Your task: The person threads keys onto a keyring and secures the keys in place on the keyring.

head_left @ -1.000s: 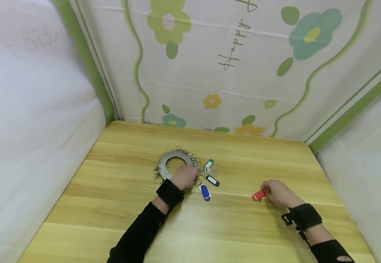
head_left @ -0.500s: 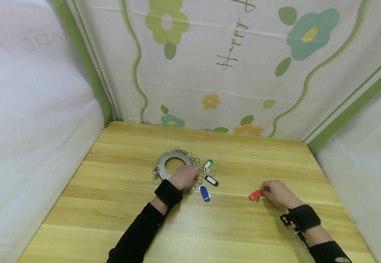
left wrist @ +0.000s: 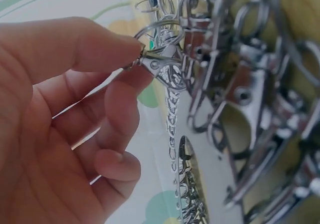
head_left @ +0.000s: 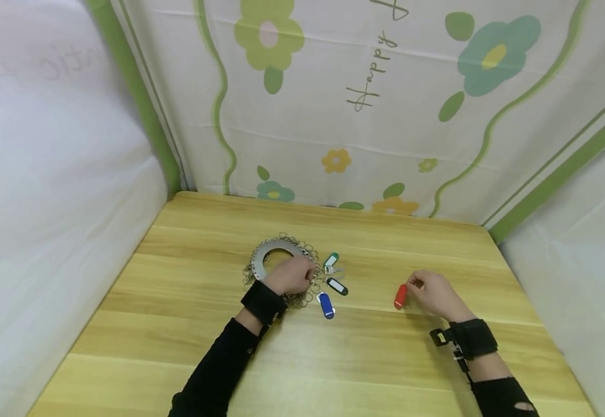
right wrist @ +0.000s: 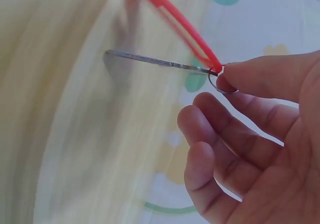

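Note:
A flat metal ring (head_left: 259, 260), hung all round with small clips and split rings, lies on the table. My left hand (head_left: 293, 274) is over its right side; in the left wrist view, thumb and forefinger pinch a small metal clip (left wrist: 157, 64) on it. My right hand (head_left: 434, 293) is apart to the right, just over the table. Its thumb and forefinger pinch the split ring (right wrist: 222, 83) of a red key tag (right wrist: 180, 27), from which a key (right wrist: 155, 61) also hangs. The tag (head_left: 400, 296) points toward the front edge.
Beside the metal ring's right edge lie a green key tag (head_left: 331, 259) with a key, a black key tag (head_left: 337, 286) and a blue key tag (head_left: 325, 305). Fabric walls (head_left: 302, 127) enclose the wooden table (head_left: 365, 359) at the back and both sides.
My right hand has moved slightly up and left with the red key tag, which has swung to hang more steeply. The left hand has shifted only a little on the metal ring.

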A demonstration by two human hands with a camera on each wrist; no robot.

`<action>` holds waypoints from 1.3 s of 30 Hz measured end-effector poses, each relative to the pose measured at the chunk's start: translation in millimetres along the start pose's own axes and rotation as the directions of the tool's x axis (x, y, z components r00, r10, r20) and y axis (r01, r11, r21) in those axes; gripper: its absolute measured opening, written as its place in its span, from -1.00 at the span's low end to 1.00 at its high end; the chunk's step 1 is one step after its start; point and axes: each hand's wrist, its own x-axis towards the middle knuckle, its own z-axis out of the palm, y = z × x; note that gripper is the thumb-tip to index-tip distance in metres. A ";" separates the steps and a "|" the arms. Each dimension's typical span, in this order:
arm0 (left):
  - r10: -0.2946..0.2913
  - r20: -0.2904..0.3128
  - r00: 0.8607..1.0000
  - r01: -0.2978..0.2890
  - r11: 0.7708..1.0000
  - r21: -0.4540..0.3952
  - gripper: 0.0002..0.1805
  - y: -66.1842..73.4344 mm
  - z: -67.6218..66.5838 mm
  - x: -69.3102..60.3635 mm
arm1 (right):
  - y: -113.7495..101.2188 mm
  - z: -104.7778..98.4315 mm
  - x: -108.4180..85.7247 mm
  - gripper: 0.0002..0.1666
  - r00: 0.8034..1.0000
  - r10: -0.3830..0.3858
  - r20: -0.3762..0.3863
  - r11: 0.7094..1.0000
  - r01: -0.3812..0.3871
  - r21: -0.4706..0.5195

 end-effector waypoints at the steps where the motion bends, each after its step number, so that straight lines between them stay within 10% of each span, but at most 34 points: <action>1: 0.001 0.002 1.000 -0.001 1.000 0.002 -0.72 -0.2 0.6 0.3 | -1.9 0.6 0.7 -0.93 1.000 0.000 -0.002 1.000 0.000 0.011; 22: 0.047 0.022 0.999 -0.046 0.998 -0.037 -0.68 3.2 3.8 3.2 | -42.3 8.1 27.0 -0.76 0.994 0.056 -0.091 0.955 -0.027 0.296; 39: 0.096 -0.102 0.990 -0.090 0.994 0.063 -0.87 7.4 5.5 8.9 | -88.9 44.7 74.2 -0.66 0.993 0.044 0.109 0.726 -0.107 0.679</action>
